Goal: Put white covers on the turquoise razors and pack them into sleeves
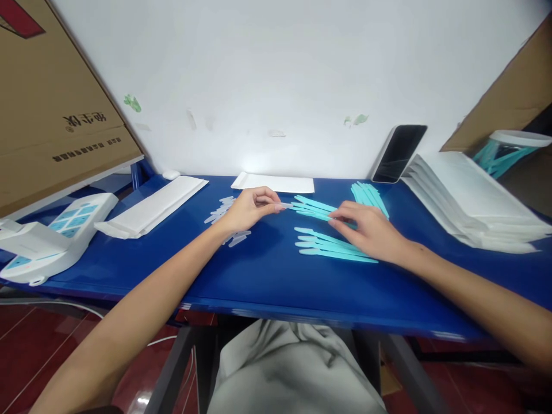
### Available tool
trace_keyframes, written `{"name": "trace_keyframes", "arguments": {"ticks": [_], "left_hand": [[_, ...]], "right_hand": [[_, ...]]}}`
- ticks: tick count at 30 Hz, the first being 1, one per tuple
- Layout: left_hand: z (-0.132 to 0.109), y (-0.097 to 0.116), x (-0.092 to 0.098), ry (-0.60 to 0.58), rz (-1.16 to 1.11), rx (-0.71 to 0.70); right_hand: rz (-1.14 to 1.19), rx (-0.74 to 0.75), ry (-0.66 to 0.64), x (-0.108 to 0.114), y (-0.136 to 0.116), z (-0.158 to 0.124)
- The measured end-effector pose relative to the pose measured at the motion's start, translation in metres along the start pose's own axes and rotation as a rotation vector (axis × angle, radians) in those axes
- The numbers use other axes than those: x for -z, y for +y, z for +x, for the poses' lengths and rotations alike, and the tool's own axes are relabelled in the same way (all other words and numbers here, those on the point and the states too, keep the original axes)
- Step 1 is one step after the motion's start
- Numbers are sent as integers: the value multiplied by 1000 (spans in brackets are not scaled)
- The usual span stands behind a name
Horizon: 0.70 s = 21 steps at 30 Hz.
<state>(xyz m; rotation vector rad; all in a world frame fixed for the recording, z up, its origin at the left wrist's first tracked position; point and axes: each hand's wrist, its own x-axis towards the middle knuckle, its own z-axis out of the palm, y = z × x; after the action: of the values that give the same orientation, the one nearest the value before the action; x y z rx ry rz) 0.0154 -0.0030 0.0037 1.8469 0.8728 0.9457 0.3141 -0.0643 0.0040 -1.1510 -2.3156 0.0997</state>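
My left hand [252, 210] is closed in a pinch on a small translucent cap [286, 205]. Beside and partly under that wrist lie several loose caps [239, 238]. My right hand [368, 227] pinches the end of a slim teal stick that looks like an eyebrow razor [317, 201]; its tip points left, close to the cap. Whether cap and razor touch is too small to tell. Other teal razors lie by the held one, overlapping it in view. Nearer me a fanned row of razors [332, 247] runs partly beneath my right hand. Behind it sits another bunch [370, 196].
White padded envelopes lie at the left [153, 208] and against the wall [273, 183]; a stack of white envelopes [478, 201] fills the right. A phone [400, 152] leans on the wall. A white device with blue keys [64, 233] stands left, below a cardboard box [56, 98].
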Motion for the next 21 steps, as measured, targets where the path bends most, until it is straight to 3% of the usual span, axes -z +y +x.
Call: {"name": "trace_keyframes", "arguments": {"ticks": [8, 14, 21], "left_hand": [[-6, 13, -21, -51, 29, -62], [-5, 13, -17, 40, 62, -115], [-7, 17, -17, 1, 185, -166]], "right_hand": [[24, 101, 44, -2, 1, -2], [38, 89, 71, 0, 0, -1], [69, 100, 77, 1, -3, -2]]}}
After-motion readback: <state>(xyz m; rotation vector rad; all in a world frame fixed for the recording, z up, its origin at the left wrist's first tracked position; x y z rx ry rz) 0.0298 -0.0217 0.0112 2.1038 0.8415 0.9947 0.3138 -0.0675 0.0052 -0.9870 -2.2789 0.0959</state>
